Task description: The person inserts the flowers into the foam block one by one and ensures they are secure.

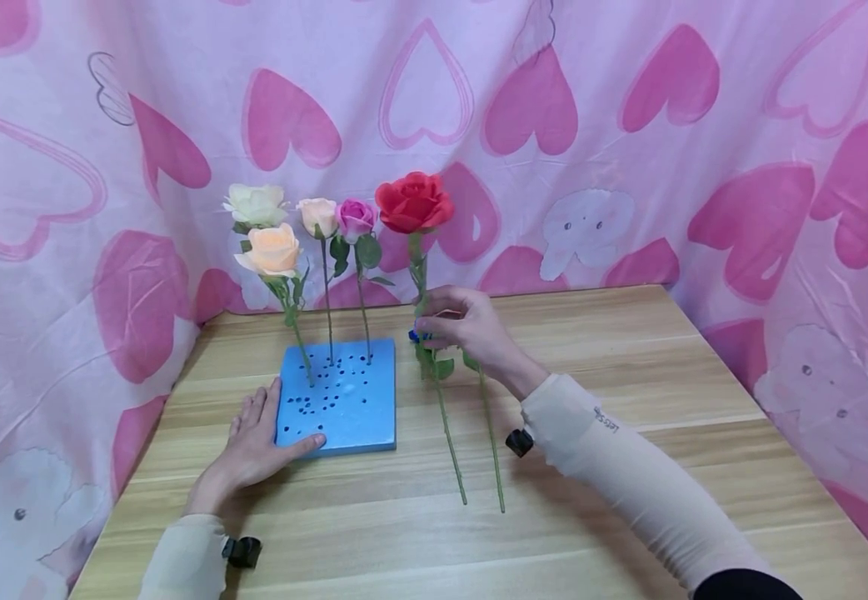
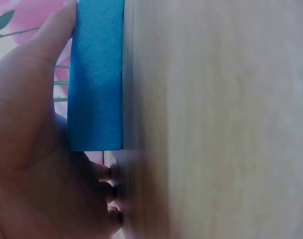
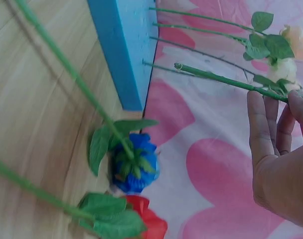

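Note:
My right hand (image 1: 464, 321) pinches the green stem of a red artificial rose (image 1: 414, 202) between thumb and fingers, holding it upright above the table, right of a blue foam block (image 1: 376, 421). In the right wrist view the stem's cut end (image 3: 184, 67) hangs free, apart from the block. My left hand (image 1: 257, 437) rests at the block's near left corner, thumb along the top and straight fingers beside the left edge. Standing in the block are a white rose (image 1: 256, 205), a peach rose (image 1: 272, 250), a pale pink rose (image 1: 318, 217) and a magenta rose (image 1: 356, 218).
A blue rose (image 3: 134, 167) and another red rose (image 3: 150, 219) lie on the wooden table (image 1: 591, 517), their stems pointing towards me. My right hand mostly hides their blooms in the head view. Several small holes dot the block. A pink heart-patterned cloth (image 1: 599, 167) hangs behind.

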{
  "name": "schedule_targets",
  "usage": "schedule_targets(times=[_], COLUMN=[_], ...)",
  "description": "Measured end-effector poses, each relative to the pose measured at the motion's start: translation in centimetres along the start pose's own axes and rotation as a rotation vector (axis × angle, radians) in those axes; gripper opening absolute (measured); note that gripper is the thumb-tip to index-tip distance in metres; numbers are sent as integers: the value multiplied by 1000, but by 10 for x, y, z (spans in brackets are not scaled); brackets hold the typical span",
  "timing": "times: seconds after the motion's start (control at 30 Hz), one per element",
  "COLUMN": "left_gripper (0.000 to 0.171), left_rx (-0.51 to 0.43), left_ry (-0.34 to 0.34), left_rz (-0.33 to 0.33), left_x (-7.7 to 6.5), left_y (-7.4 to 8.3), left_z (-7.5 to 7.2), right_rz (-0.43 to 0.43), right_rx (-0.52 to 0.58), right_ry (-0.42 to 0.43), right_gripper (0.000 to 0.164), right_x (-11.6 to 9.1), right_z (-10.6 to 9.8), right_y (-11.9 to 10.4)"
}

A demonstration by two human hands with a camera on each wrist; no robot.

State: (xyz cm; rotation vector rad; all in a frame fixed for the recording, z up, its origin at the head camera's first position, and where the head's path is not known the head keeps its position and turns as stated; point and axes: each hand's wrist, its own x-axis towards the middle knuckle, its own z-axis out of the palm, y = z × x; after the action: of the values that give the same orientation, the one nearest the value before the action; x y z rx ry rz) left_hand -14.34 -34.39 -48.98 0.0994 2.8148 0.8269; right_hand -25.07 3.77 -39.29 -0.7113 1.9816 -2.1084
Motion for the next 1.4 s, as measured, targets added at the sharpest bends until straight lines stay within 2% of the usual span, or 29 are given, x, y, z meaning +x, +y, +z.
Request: schedule_targets(times=[0.23, 0.5, 0.77, 1.13, 1.4], left_gripper=[135, 136, 137, 137, 138], left_rx=[1, -2, -11, 1, 13], left_ry=[-2, -12, -22, -17, -17], left_rz=[-3, -27, -46, -49, -57], left_x=[1, 1, 0, 1, 3], left_y=[0, 0, -1, -2, 1], left_z=[3, 3, 1, 0, -1], right_rz=[38, 36, 58, 99, 69], right_rx=[31, 88, 62, 101, 80], right_ry=[5, -23, -45, -79, -67], right_gripper=[29, 33, 35, 30, 29], right_x=[10, 21, 31, 41, 51], right_z=[23, 45, 66, 92, 104], right_y=[1, 8, 14, 21, 31])
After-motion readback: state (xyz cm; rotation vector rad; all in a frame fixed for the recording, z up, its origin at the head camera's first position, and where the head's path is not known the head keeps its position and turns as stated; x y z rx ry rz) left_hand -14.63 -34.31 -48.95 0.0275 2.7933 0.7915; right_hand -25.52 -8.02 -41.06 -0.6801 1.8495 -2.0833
